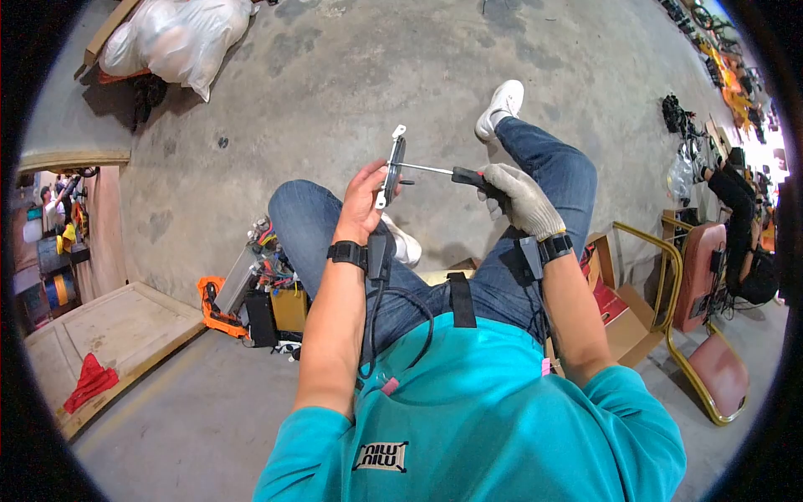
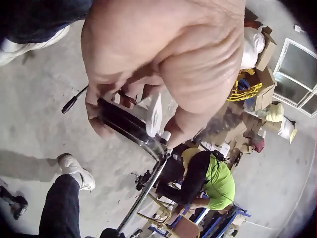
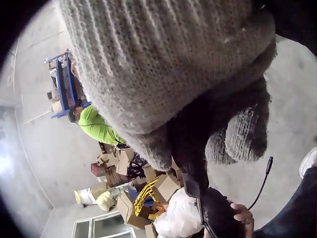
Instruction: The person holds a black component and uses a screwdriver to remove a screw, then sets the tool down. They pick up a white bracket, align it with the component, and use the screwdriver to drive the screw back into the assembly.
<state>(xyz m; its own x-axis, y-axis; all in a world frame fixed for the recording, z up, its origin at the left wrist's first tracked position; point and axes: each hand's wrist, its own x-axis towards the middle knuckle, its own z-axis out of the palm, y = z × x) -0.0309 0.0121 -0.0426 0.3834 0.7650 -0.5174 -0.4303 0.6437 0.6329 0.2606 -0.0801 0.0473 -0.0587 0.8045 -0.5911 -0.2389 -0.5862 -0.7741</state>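
My bare left hand (image 1: 361, 205) holds up a flat black part (image 1: 398, 157) with white end tabs, thumb and fingers gripping its edges. From it hangs a short black cable ending in a plug (image 2: 70, 103), seen in the left wrist view. In a knitted glove, my right hand (image 1: 525, 201) grips the black handle (image 3: 188, 144) of a screwdriver (image 1: 431, 170). The metal shaft points left, and its tip meets the part near its middle in the head view. Gloved fingers hide much of the handle.
Scrap parts and an orange frame (image 1: 222, 309) lie beside my left knee. Cardboard boxes (image 1: 627, 326) and a gold-framed chair (image 1: 719, 368) stand at my right. A white plastic bag (image 1: 180, 42) sits far left. Another person in a green shirt (image 2: 219, 181) bends nearby.
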